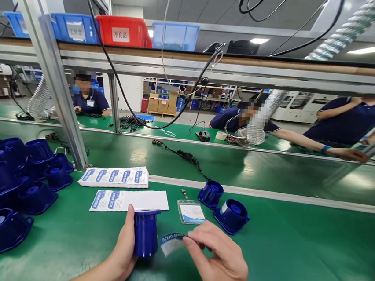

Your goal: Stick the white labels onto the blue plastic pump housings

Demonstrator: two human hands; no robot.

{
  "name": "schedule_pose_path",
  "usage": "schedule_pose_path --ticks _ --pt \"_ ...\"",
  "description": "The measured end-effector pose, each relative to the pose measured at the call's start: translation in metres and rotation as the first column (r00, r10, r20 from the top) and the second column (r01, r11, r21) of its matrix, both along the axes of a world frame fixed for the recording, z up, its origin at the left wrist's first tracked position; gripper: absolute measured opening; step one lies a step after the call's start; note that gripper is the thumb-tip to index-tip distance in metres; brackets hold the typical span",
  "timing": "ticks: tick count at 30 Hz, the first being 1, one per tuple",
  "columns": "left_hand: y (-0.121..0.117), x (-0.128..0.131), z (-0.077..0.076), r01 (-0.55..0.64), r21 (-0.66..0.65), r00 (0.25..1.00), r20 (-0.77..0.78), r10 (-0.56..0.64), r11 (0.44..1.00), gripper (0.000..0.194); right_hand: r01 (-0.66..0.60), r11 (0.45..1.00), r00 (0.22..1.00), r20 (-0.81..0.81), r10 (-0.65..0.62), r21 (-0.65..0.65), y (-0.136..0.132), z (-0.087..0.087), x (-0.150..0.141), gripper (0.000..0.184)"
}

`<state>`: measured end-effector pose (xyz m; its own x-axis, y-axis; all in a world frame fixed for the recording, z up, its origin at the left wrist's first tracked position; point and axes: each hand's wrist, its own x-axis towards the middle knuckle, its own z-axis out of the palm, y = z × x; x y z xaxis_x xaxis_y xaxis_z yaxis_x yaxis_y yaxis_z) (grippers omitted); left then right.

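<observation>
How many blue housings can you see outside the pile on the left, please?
3: a held housing in the left hand, plus a farther housing and a nearer housing right of the badge. Others could be hidden.

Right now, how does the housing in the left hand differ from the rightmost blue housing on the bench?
The held housing, in the left hand, has its flange up; the rightmost housing sits flange down on the green bench. The held housing's visible side is bare; the rightmost housing shows a pale, label-like patch. Both are glossy dark blue.
</observation>
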<state>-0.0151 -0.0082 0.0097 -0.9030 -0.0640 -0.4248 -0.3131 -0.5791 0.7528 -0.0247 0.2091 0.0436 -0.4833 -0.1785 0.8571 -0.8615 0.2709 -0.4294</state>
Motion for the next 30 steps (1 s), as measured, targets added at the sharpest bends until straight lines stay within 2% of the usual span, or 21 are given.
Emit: schedule_pose_path --ticks 4,7,10,13,16,21,25,30 --pt "-0.002 -0.006 0.002 -0.082 0.013 0.996 0.045 0.081 0.997 0.08 0.004 0.995 0.951 0.309 0.027 -0.098 -0.009 -0.008 0.001 0.009" --pt "-0.003 -0.008 0.002 -0.096 -0.031 0.995 0.032 0.097 0.995 0.073 0.055 0.986 0.88 0.474 0.025 -0.154 -0.012 -0.015 0.0 0.01" --pt "-0.004 -0.005 0.001 -0.039 -0.107 0.999 -0.002 0.039 0.994 0.075 0.053 0.983 0.828 0.558 0.055 -0.175 -0.012 -0.02 -0.001 0.014" --pt "-0.004 -0.001 -0.001 -0.019 -0.181 0.998 -0.057 0.009 0.983 0.076 0.051 0.984 0.807 0.587 0.059 -0.168 -0.013 -0.021 0.002 0.015" --pt "-0.004 0.001 -0.005 -0.024 -0.274 0.996 -0.088 0.0 0.961 0.08 0.044 0.988 0.823 0.566 0.05 -0.15 -0.016 -0.02 0.007 0.015" --pt "-0.002 0.003 -0.004 -0.005 -0.36 0.999 -0.032 -0.007 0.933 0.086 0.009 0.995 0.867 0.497 0.041 -0.097 -0.024 -0.016 0.014 0.016" --pt "0.0 0.004 -0.001 0.027 -0.364 1.0 0.0 -0.029 0.931 0.086 0.005 0.998 0.877 0.479 0.028 -0.068 -0.028 -0.015 0.016 0.016" --pt "0.0 0.005 -0.004 0.042 -0.299 0.999 0.038 -0.032 0.953 0.086 0.02 0.998 0.883 0.469 0.011 -0.061 -0.028 -0.018 0.015 0.017"
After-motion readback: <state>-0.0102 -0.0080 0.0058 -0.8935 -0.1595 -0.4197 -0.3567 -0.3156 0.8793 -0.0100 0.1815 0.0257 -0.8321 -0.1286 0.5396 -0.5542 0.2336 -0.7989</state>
